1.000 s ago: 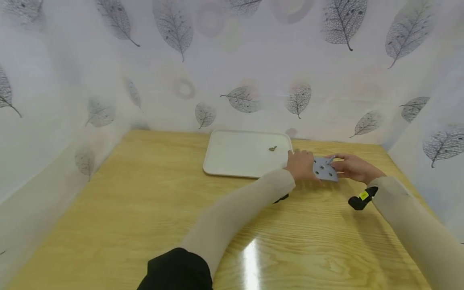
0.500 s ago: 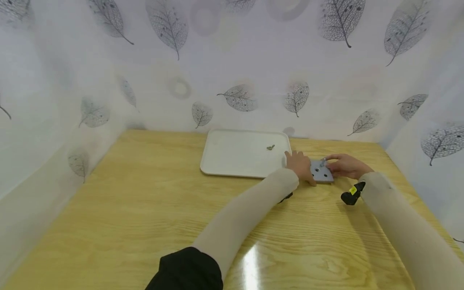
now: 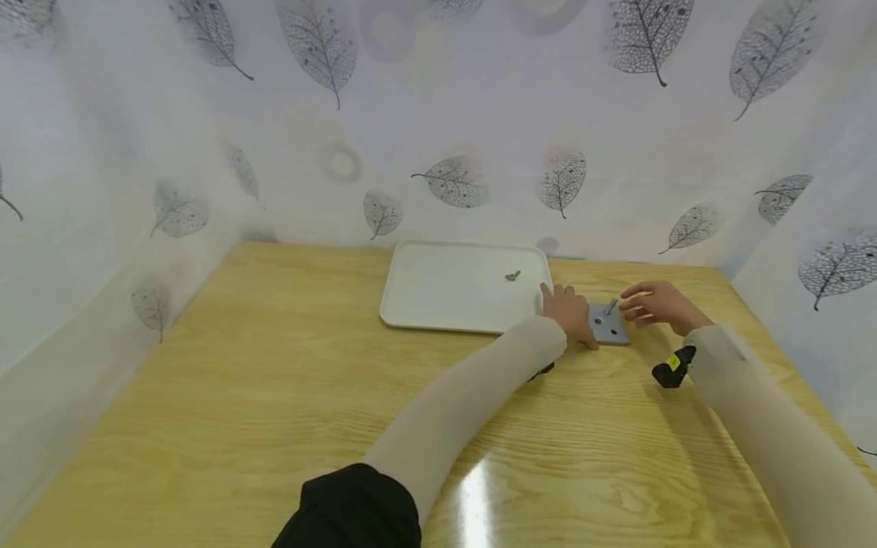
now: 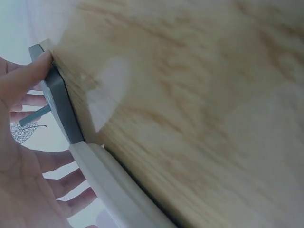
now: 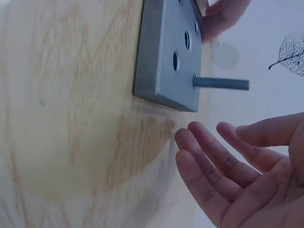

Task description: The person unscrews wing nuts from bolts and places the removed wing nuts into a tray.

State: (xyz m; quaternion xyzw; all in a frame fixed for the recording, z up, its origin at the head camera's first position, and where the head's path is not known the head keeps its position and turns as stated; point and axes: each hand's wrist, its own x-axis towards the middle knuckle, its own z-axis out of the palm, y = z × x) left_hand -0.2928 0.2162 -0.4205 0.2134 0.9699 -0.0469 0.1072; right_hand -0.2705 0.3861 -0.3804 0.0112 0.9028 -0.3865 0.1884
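Note:
A grey metal plate [image 3: 608, 333] with several round holes lies flat on the table by the tray's right side. From one corner hole a threaded rod [image 5: 222, 83] stands up. My left hand [image 3: 569, 313] rests at the plate's left, its thumb [image 4: 33, 76] against the plate's edge and the other fingers spread over the tray's rim. To the right of the plate, my right hand [image 3: 661, 304] hovers with loosely bent, parted fingers and holds nothing. In the right wrist view its fingertips [image 5: 183, 137] are a short way from the plate's corner.
A white tray [image 3: 445, 289] stands at the back of the wooden table [image 3: 274, 396]. Inside it lies a small brass-coloured piece [image 3: 512, 275]. A leaf-print curtain [image 3: 438, 114] closes off the back and sides.
The plate, held up and tilted between both hands a second ago, now lies flat. My right hand has let go of the rod and drawn back slightly; the left stays beside the plate.

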